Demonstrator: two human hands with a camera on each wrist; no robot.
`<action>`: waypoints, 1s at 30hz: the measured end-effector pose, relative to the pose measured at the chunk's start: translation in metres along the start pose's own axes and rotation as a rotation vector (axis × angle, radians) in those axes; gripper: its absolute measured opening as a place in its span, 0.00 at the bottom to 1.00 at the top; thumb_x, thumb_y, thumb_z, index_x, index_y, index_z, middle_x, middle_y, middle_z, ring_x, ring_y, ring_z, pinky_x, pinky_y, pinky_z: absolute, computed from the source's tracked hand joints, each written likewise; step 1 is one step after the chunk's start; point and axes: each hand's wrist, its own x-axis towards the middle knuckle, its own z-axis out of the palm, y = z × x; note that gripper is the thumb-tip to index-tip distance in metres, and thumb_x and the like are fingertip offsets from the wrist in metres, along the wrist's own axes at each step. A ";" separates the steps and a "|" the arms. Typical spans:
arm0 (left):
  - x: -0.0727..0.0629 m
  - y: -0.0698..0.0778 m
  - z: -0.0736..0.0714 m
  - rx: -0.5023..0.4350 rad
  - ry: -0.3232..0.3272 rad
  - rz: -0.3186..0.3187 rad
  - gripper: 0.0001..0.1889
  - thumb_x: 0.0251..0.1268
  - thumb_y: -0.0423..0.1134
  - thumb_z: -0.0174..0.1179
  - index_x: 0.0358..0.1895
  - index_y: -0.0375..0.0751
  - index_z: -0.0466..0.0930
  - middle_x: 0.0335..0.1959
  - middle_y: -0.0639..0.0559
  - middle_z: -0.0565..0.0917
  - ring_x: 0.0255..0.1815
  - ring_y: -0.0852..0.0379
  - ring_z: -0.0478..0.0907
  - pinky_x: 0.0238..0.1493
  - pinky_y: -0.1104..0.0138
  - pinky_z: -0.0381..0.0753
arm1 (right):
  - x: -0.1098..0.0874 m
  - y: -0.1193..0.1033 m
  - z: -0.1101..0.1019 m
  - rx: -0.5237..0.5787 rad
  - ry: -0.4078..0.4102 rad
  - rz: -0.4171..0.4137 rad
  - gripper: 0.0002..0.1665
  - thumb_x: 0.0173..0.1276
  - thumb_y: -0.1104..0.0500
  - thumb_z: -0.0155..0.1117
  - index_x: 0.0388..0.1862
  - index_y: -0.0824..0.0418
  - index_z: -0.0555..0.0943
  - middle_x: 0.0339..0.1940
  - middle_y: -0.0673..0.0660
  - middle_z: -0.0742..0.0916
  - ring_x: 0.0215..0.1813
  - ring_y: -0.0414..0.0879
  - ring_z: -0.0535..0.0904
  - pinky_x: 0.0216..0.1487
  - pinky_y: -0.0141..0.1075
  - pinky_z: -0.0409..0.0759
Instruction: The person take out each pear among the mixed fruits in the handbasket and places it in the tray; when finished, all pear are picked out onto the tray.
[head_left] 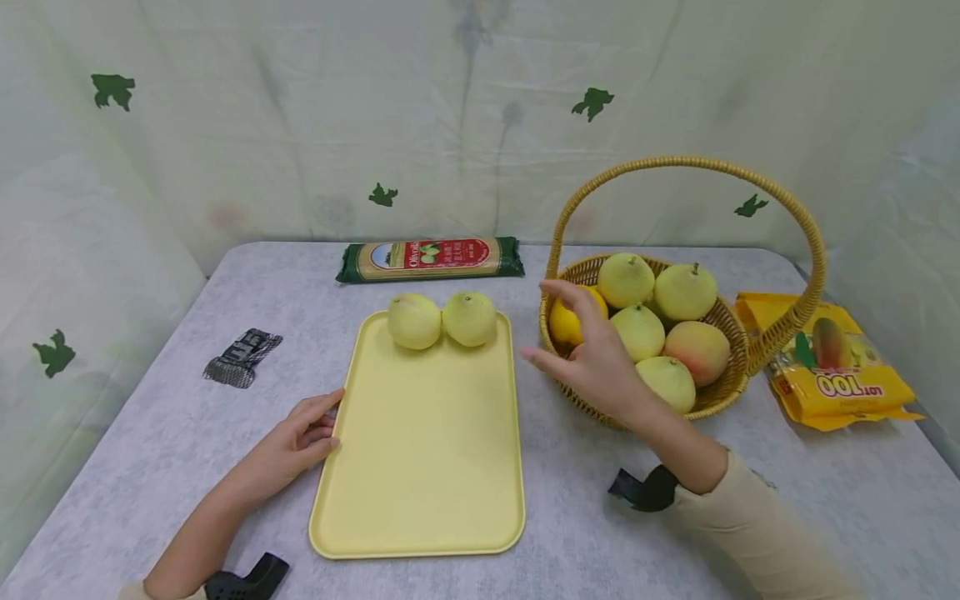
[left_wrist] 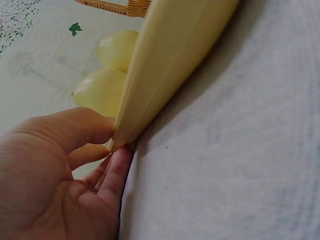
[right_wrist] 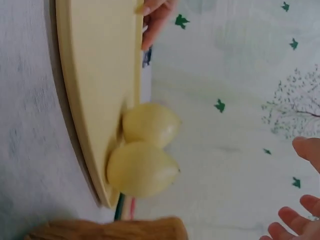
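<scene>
In the head view my left hand [head_left: 288, 446] is at the left edge of a pale yellow tray [head_left: 423, 450]. The left wrist view shows its thumb and fingertips [left_wrist: 119, 162] pinching the tray's rim. Two pale yellow-green pears [head_left: 415, 321] [head_left: 470, 318] sit side by side at the tray's far end. My right hand [head_left: 600, 358] is raised over the left side of a wicker basket [head_left: 723, 404], thumb and forefinger spread apart, holding nothing. Inside the basket are several more pears [head_left: 626, 280], a pinkish peach [head_left: 697, 352] and a yellow fruit [head_left: 566, 323], partly hidden by that hand.
A spaghetti packet [head_left: 431, 259] lies behind the tray. Left of the tray is a crumpled black packet [head_left: 242, 358]. On the right, a yellow mango snack bag [head_left: 832, 362] lies against the basket, whose tall handle [head_left: 682, 162] arches above the fruit.
</scene>
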 end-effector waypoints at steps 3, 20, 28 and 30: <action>0.000 0.000 0.000 -0.005 0.000 -0.004 0.34 0.64 0.31 0.53 0.70 0.36 0.47 0.61 0.38 0.54 0.50 0.62 0.63 0.49 0.79 0.67 | 0.001 0.002 -0.024 -0.039 0.047 -0.040 0.42 0.50 0.61 0.71 0.64 0.61 0.63 0.62 0.55 0.68 0.61 0.51 0.62 0.49 0.37 0.74; 0.000 0.000 0.000 0.012 0.005 0.016 0.34 0.63 0.31 0.54 0.69 0.34 0.47 0.61 0.37 0.54 0.50 0.63 0.64 0.48 0.79 0.68 | 0.035 0.045 -0.100 -0.149 -0.033 0.138 0.51 0.50 0.53 0.72 0.68 0.59 0.55 0.65 0.56 0.64 0.65 0.54 0.56 0.64 0.48 0.53; 0.000 0.000 0.000 0.024 0.008 0.016 0.34 0.63 0.31 0.54 0.69 0.34 0.48 0.61 0.37 0.55 0.50 0.63 0.64 0.48 0.80 0.68 | 0.039 0.066 -0.107 -0.143 -0.115 0.264 0.52 0.52 0.49 0.70 0.70 0.56 0.51 0.67 0.58 0.61 0.67 0.57 0.52 0.62 0.56 0.51; 0.000 0.001 0.000 0.024 0.008 0.011 0.34 0.63 0.31 0.54 0.69 0.34 0.48 0.61 0.37 0.55 0.50 0.62 0.64 0.48 0.80 0.68 | 0.040 0.069 -0.107 -0.156 -0.128 0.275 0.53 0.52 0.47 0.69 0.70 0.56 0.51 0.67 0.58 0.61 0.67 0.57 0.52 0.62 0.57 0.51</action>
